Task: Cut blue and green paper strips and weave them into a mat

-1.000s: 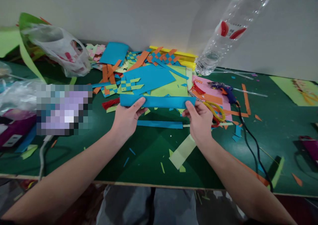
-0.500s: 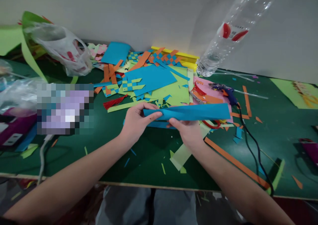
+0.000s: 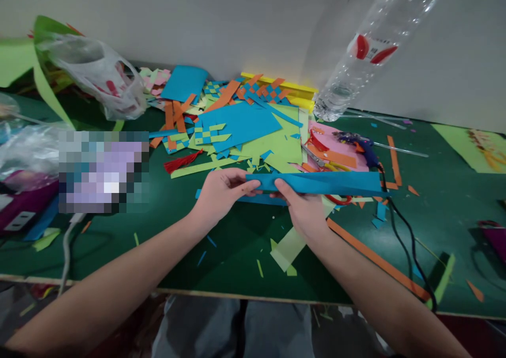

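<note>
A long blue paper strip is held level above the green table, and its far end reaches out to the right. My left hand pinches its left end between thumb and fingers. Close beside it, my right hand grips the strip with the thumb on top and the fingers underneath. Under my hands, another blue strip lies on the table, partly covered. Beyond the held strip are scissors with yellow handles, partly hidden, and a pile of lime-green paper with a blue sheet on it.
A blue glue gun with a black cord lies to the right. Behind it leans a clear plastic bottle. Woven scraps, a red tassel and a plastic bag are at the back left. An orange strip lies by my right forearm.
The blue strip has shifted to the right and slightly down between my hands. My left hand now pinches it at its very end. The yellow-handled scissors show more behind it.
</note>
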Action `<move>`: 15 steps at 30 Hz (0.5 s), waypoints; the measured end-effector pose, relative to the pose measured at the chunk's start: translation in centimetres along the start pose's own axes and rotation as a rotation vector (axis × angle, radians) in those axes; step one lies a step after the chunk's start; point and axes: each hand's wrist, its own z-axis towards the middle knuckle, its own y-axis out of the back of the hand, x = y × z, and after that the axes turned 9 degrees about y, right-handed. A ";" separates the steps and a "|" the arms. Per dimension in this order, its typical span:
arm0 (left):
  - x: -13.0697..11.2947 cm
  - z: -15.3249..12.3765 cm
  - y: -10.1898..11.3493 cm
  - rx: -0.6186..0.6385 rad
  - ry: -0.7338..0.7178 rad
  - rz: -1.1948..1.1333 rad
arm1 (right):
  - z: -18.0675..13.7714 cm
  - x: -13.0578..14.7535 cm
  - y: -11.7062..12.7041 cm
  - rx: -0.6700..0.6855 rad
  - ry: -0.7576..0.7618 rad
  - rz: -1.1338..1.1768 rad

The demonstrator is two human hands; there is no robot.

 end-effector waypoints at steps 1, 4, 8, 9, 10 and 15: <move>0.0 0.0 0.0 -0.004 0.000 -0.003 | 0.0 0.0 0.0 0.009 0.011 -0.008; 0.0 0.0 0.0 -0.006 0.008 -0.018 | 0.0 0.1 0.0 0.022 0.029 -0.017; 0.1 0.0 0.0 0.007 0.007 -0.025 | 0.0 0.5 0.1 -0.005 0.016 -0.031; 0.1 0.0 0.0 0.010 0.002 -0.026 | 0.0 0.6 0.1 -0.011 0.016 -0.040; 0.1 0.0 0.0 0.013 0.000 -0.026 | 0.0 0.7 0.1 -0.014 0.018 -0.050; 0.2 0.1 0.0 0.002 0.015 -0.026 | -0.1 0.4 0.1 -0.033 0.040 -0.051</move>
